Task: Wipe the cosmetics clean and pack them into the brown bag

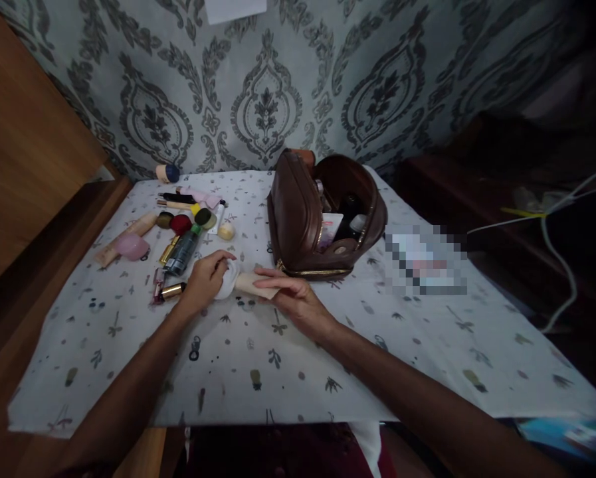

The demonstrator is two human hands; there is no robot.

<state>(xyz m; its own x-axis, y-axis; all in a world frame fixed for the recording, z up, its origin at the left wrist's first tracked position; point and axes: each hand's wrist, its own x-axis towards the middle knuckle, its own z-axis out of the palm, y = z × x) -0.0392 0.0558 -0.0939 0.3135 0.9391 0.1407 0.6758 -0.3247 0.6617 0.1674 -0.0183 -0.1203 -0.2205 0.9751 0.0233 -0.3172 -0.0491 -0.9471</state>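
Note:
Over the middle of the table my two hands meet at one beige tube (pixel 256 284). My right hand (pixel 298 302) grips the tube's right end, fingers stretched along its top and thumb side hidden. My left hand (pixel 208 279) is closed on a soft-looking white cloth (pixel 228 282) pressed to the tube's left end. Just beyond my left hand lie a green-capped dark bottle (pixel 183 251), a gold-and-black lipstick (pixel 173 291) and a small cream-coloured round jar (pixel 226 230). A brown leather bag (pixel 298 219) stands unzipped behind my right hand, with a dark bottle and other small items inside.
More cosmetics spread to the left, including a pink rounded sponge (pixel 132 247), a red round item (pixel 180 224) and a blue-topped jar (pixel 168 174). A blurred-out flat item (pixel 427 260) lies right of the bag. A wooden cabinet (pixel 38 133) borders the left; white cables (pixel 559 252) hang at right.

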